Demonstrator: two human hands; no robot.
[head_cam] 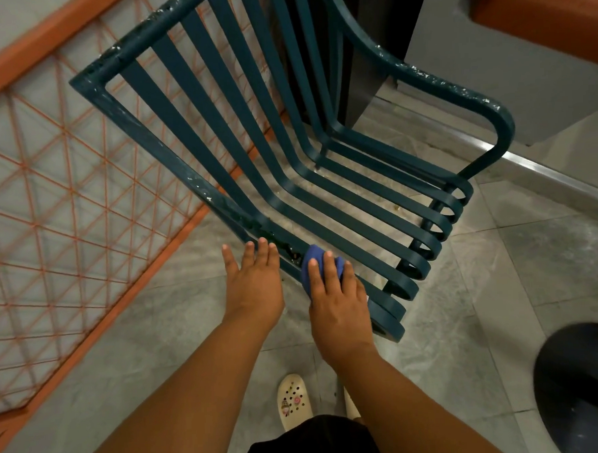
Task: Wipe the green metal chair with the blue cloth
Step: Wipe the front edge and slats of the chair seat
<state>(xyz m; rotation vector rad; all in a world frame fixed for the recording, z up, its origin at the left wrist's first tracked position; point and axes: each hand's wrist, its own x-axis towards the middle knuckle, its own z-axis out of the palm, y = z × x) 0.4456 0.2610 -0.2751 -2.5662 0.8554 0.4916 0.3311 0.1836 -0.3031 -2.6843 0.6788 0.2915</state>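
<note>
The green metal chair [323,187] fills the middle of the view, made of long flat slats that curl under at the seat's front; its frame paint is chipped. My right hand [338,303] presses the bunched blue cloth [312,260] onto the nearest side rail of the seat, fingers spread over it. My left hand [255,276] is flat and open just left of the cloth, its fingertips touching the same rail.
An orange mesh railing [67,209] runs along the left, close behind the chair's back. A grey counter [523,66] and metal ledge stand at the right. A dark round object [585,385] sits at the lower right. My light clog [295,401] rests on the tiled floor.
</note>
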